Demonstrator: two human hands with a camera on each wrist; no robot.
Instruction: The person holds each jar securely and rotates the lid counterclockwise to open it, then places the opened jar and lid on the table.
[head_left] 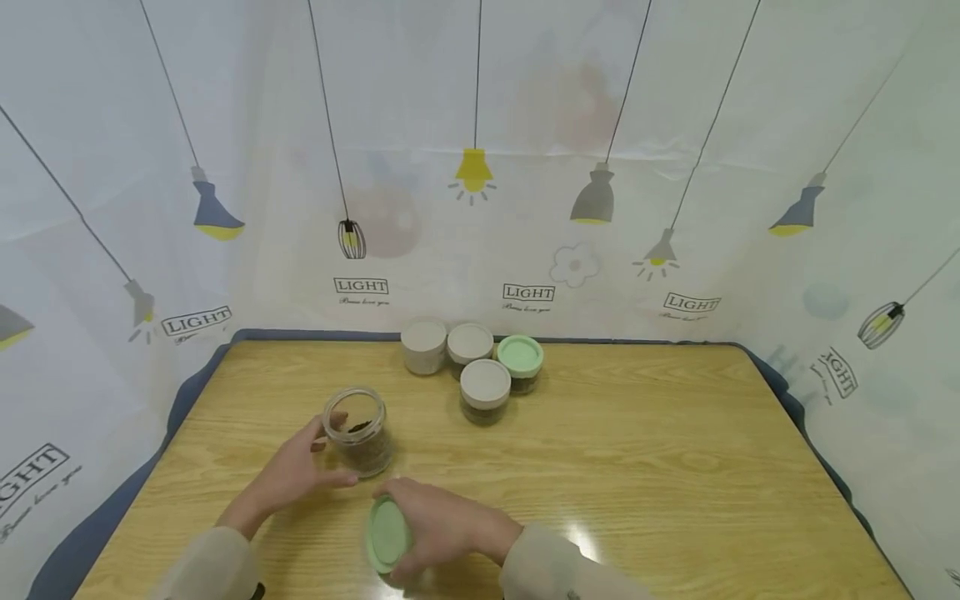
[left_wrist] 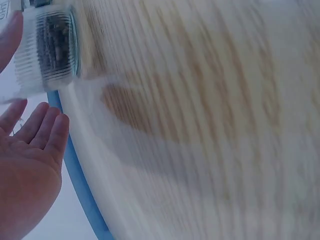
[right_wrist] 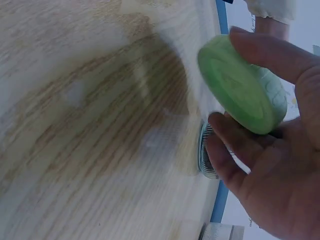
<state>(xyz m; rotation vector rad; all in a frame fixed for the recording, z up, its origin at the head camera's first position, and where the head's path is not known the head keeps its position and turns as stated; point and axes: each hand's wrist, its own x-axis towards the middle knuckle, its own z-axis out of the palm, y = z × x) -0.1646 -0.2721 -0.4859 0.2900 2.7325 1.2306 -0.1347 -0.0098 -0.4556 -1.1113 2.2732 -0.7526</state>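
Note:
An uncapped ribbed glass jar (head_left: 367,450) with dark contents stands at the left of the table. My left hand (head_left: 296,467) is spread around its near left side, thumb in front and fingers behind. In the left wrist view, the fingers (left_wrist: 37,127) are fairly straight, right by the jar's wall (left_wrist: 57,47). My right hand (head_left: 446,518) holds a round green lid (head_left: 387,533) by its edge, tilted, just in front of the jar. In the right wrist view, the thumb lies over the rim of the lid (right_wrist: 235,85), with fingers below.
At the back of the wooden table (head_left: 637,450) several lidded jars stand close together: a white-lidded jar (head_left: 485,392) in front, other pale-lidded jars (head_left: 423,347) behind, and a green-lidded jar (head_left: 521,358) on the right. A printed cloth (head_left: 450,108) hangs behind the table.

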